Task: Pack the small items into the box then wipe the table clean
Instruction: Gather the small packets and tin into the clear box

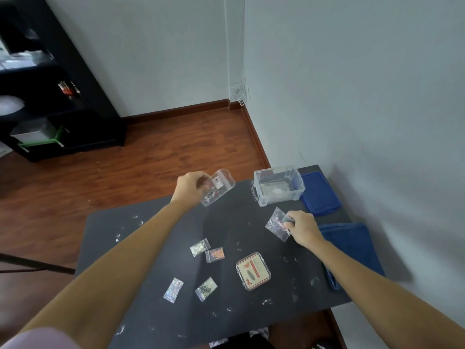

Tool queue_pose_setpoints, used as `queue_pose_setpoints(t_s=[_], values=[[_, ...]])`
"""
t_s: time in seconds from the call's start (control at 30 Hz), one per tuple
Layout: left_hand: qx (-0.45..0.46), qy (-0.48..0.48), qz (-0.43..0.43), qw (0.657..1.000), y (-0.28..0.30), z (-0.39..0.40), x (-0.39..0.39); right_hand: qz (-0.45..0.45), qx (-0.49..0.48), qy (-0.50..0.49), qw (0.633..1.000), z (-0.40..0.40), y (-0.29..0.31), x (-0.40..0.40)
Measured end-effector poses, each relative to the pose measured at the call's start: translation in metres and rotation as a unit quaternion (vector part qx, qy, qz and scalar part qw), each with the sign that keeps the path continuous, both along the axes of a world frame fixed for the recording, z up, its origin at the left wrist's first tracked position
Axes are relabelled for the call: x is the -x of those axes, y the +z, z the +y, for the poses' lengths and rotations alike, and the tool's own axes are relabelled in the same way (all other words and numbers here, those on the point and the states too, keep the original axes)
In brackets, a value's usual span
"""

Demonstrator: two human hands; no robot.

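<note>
Currently left hand (189, 185) lifts a clear case (218, 187) and right hand (302, 229) pinches a glitter packet (276, 222), both probably heading for the open box (278, 185) at the table's (156, 311) far edge.

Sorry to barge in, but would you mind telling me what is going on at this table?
A person is packing craft bits away. The left hand holds a small clear case in the air; the right hand lifts a glitter packet. The clear storage box stands open. Four packets and a square tin remain on the speckled table.
</note>
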State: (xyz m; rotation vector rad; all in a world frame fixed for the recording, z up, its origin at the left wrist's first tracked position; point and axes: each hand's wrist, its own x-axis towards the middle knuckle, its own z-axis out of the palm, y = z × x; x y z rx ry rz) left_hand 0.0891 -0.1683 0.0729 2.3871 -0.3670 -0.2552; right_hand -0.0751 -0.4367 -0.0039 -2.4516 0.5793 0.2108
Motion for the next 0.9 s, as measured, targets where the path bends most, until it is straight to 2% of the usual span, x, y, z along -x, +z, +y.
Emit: queue_pose_setpoints(t_s=[0.13,0.3,0.43,0.7,0.8,0.9], values=[[0.088,0.012,0.022,0.996,0.011,-0.057,-0.001,-0.029,-0.049,0.004,0.998,-0.016,0.02,0.007],[0.121,0.015,0.056,0.991,0.007,-0.119,-0.001,-0.076,-0.078,-0.038,0.993,-0.042,0.048,0.009],[0.114,0.027,0.087,0.989,-0.007,-0.151,-0.001,-0.117,-0.134,-0.121,0.977,-0.067,0.058,0.003],[0.081,0.053,0.121,0.988,-0.04,-0.184,0.0,-0.171,-0.15,-0.23,0.946,-0.097,0.054,-0.028],[0.072,0.013,0.071,0.995,-0.052,-0.18,0.002,-0.18,-0.134,-0.227,0.948,-0.093,0.051,-0.042],[0.045,-0.076,0.116,0.989,-0.062,-0.162,0.004,-0.186,-0.127,-0.21,0.951,-0.082,0.048,-0.055]])
